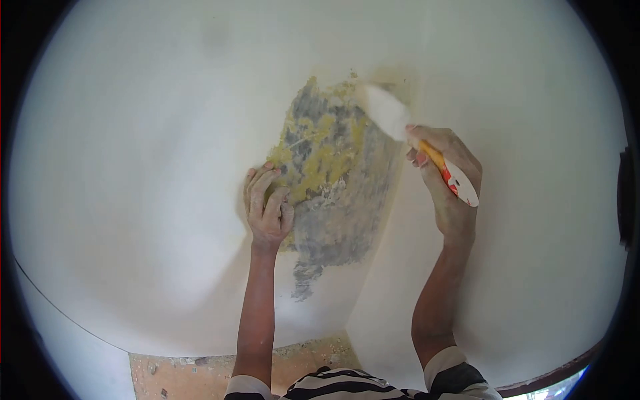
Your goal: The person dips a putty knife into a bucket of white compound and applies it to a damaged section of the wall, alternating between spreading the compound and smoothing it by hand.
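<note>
A patch of bare grey and yellow surface (333, 173) shows on the pale wall (167, 147), close to the corner. My right hand (447, 167) is closed round a brush (437, 160) with an orange, red and white handle. Its white head, blurred by motion, lies over the upper right part of the patch. On the patch's left edge rests my left hand (268, 203), its fingers bent and a little apart, holding nothing.
The side wall (533, 200) meets the patched wall at a corner on the right. Below lies an orange-brown floor (200, 380) with small debris along the wall's foot. A dark object (625, 200) stands out at the far right edge.
</note>
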Action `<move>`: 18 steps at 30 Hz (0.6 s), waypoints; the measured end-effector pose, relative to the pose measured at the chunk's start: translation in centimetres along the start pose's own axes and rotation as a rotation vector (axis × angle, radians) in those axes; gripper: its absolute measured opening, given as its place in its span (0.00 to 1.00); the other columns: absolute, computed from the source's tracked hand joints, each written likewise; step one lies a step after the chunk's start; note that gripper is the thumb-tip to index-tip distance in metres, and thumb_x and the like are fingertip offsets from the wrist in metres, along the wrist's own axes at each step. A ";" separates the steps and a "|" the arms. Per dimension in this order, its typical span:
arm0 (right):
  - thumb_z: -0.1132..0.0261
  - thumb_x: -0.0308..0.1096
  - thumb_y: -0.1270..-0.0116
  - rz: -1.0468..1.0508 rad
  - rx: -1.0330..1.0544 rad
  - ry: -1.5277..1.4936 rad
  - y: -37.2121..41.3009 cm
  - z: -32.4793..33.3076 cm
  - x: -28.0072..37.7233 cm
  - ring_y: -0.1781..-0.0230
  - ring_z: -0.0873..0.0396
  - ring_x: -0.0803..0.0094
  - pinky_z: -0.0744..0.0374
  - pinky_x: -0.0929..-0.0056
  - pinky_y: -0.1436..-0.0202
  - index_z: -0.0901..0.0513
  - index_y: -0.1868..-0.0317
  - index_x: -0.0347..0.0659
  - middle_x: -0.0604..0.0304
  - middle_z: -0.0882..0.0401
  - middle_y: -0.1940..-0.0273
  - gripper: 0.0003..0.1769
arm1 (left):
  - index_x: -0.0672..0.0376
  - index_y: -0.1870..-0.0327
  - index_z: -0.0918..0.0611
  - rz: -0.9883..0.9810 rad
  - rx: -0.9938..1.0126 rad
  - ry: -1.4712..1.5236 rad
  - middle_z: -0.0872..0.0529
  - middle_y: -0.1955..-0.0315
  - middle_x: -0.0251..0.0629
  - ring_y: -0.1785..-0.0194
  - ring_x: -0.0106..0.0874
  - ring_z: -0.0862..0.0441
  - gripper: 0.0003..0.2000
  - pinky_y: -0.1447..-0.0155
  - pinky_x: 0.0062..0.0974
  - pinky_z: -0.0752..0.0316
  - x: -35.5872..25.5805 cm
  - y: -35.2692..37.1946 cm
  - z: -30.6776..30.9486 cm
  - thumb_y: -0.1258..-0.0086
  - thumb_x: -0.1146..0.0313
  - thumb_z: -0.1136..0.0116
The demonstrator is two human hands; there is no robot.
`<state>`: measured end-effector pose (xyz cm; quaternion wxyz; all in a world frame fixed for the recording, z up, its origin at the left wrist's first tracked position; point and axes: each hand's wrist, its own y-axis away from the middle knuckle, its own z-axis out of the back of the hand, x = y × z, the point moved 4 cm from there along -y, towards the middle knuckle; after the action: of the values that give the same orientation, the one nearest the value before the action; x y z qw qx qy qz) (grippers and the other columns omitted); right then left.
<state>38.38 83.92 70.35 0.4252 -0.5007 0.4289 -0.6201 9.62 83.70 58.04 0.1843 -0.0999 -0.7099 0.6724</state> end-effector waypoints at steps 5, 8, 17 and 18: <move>0.34 0.15 0.36 -0.202 0.156 -0.136 -0.7 0.3 -0.8 0.63 0.16 0.73 0.18 0.76 0.56 0.11 0.52 0.37 0.59 0.16 0.59 0.14 | 0.59 0.62 0.18 0.025 -0.009 0.029 0.17 0.45 0.46 0.34 0.48 0.19 0.07 0.23 0.57 0.32 0.1 0.2 0.0 0.35 0.79 0.48; 0.33 0.16 0.36 -0.369 0.160 -0.189 -2.3 0.6 -1.7 0.63 0.14 0.72 0.14 0.75 0.57 0.13 0.56 0.33 0.54 0.14 0.59 0.09 | 0.59 0.62 0.18 0.020 -0.012 0.020 0.18 0.45 0.45 0.34 0.47 0.19 0.08 0.23 0.55 0.31 0.1 0.3 0.0 0.38 0.78 0.48; 0.26 0.21 0.38 -0.625 0.452 -0.184 -6.4 -4.2 -5.4 0.68 0.12 0.67 0.13 0.71 0.64 0.19 0.53 0.31 0.51 0.12 0.66 0.14 | 0.60 0.62 0.18 0.037 -0.011 0.029 0.16 0.46 0.48 0.35 0.50 0.19 0.06 0.23 0.56 0.32 -0.2 0.1 0.1 0.33 0.80 0.47; 0.26 0.21 0.38 -0.621 0.442 -0.165 -6.4 -4.9 -5.8 0.69 0.12 0.67 0.13 0.71 0.64 0.19 0.54 0.31 0.51 0.12 0.66 0.13 | 0.60 0.62 0.18 0.037 -0.011 0.029 0.16 0.46 0.48 0.35 0.50 0.19 0.06 0.23 0.56 0.32 -0.2 0.1 0.1 0.33 0.80 0.47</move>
<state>33.74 91.73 74.31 0.3479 -0.5512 0.0772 -0.7545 9.75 83.58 57.87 0.1816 -0.1236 -0.7090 0.6701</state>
